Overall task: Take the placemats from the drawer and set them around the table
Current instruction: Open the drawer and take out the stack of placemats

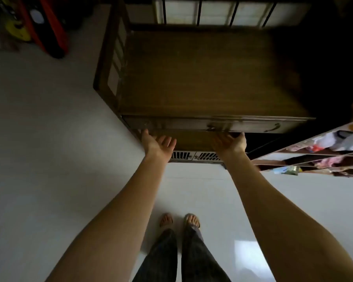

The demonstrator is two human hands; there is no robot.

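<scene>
The drawer (218, 124) front in the frame's middle is blurred; its inside is hidden. The right hand (229, 142) fingertips are hidden under it.

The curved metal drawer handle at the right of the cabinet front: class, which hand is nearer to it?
Right. The right hand reaches under the drawer front just left of the handle; the left hand is far over at the drawer's left end.
</scene>
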